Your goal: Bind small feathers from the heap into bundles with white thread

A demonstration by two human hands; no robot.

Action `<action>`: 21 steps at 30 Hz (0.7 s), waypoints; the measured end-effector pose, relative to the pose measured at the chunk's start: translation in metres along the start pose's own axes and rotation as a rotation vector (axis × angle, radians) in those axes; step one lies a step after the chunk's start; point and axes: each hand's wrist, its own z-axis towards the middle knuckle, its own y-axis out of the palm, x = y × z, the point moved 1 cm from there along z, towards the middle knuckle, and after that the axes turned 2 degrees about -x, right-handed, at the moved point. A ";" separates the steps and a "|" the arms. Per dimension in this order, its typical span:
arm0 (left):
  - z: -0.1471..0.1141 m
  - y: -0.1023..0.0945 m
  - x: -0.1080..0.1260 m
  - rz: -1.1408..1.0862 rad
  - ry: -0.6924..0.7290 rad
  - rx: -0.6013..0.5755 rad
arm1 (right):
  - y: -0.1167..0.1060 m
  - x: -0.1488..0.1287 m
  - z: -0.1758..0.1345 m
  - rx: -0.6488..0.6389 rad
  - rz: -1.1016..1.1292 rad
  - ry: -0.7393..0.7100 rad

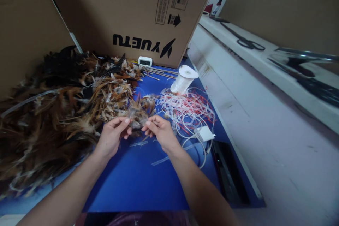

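My left hand (115, 135) and my right hand (161, 131) are close together above a blue tabletop (132, 176). Thumb and forefinger are pinched on each hand. Between and just behind the fingertips is a tuft of grey-brown fluffy feathers (138, 113), and both pinches meet its edges. The exact bits gripped are too small to make out. Left of my left hand spreads a large heap of brown, black and tan feathers (66, 113). A tangle of white and red ribbon strands (186, 104) lies beyond my right hand.
A white spool (183, 79) stands behind the strands. Nearby lie a white charger (206, 133) with its cable and a dark flat device (229, 173). A small white digital display (145, 61) sits before a cardboard box (119, 10). Scissors (250, 43) rest on the right ledge.
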 end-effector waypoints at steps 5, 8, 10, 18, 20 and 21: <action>-0.001 -0.002 0.000 0.067 0.228 0.119 | 0.001 -0.001 -0.001 -0.024 0.069 0.014; -0.002 -0.004 -0.001 0.083 0.296 0.136 | 0.001 -0.002 -0.001 -0.011 0.092 -0.002; -0.002 -0.004 -0.002 0.075 0.265 0.118 | 0.001 -0.003 -0.001 0.023 0.068 -0.033; -0.006 0.002 -0.007 0.095 0.154 0.029 | 0.012 -0.006 -0.009 -0.010 0.216 -0.029; -0.006 0.002 -0.010 0.118 0.157 0.010 | 0.015 -0.005 -0.011 -0.004 0.223 -0.018; -0.007 0.002 -0.011 0.125 0.160 0.004 | 0.017 -0.005 -0.011 0.005 0.223 -0.013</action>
